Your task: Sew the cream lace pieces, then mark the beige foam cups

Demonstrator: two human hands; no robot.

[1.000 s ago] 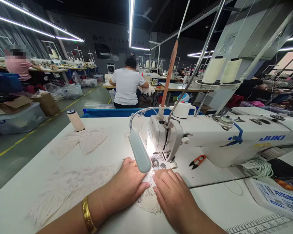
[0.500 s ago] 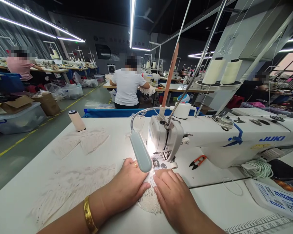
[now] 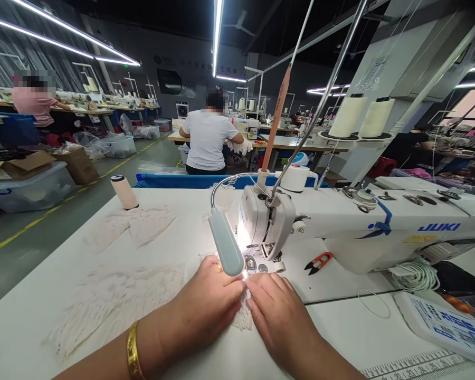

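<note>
A small piece of cream lace [image 3: 244, 318] lies in front of the needle area of a white sewing machine [image 3: 266, 224]. My left hand [image 3: 210, 295] holds the lace from the left, its thumb beside the index finger and the other fingertips hidden. From the right, my right hand [image 3: 279, 311] pinches the lace, thumb and fingers bent close to my left thumb. A grey-green lamp head [image 3: 227, 247] hangs over my left fingers and hides part of the needle area. More lace pieces [image 3: 114, 295] are spread flat left of my left hand.
A peach thread cone [image 3: 124, 193] stands at the table's far left. Orange thread snips [image 3: 319, 263] lie right of the needle area. Beyond are a coil of pale cord [image 3: 414, 274], a plastic case [image 3: 443, 322] and a clear ruler [image 3: 419, 364]. A co-worker [image 3: 208, 138] sits ahead.
My left thumb has moved up and forward to meet my right fingers near the needle area. Less of the lace shows between my hands, and its near end has shifted toward the machine.
</note>
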